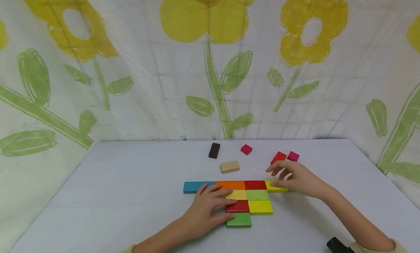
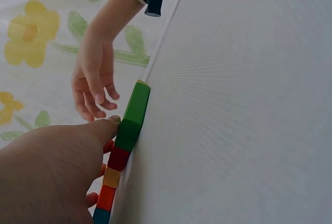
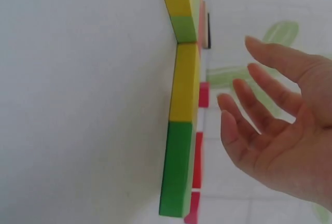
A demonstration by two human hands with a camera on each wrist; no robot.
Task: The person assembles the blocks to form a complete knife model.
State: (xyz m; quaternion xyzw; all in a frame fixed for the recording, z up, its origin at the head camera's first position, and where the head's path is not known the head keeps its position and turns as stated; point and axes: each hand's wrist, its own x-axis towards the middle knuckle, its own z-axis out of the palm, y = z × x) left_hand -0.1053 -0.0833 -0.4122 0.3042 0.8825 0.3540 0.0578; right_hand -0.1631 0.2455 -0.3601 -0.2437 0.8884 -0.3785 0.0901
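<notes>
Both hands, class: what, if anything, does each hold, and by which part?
Nothing is held. The left hand only touches the laid-out blocks; the right hand hovers clear of them.

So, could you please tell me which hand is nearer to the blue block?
Left. The left hand is at the right end of the blue block; the right hand is by the opposite end of that row.

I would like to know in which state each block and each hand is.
Block pattern: flat, pieces side by side
Left hand: touching the block pattern
Right hand: raised, holding nothing
Dark block: lying loose
Pink block nearer dark block: loose
Beige block: lying loose
Red block behind right hand: loose
Pink block beside it: loose
</notes>
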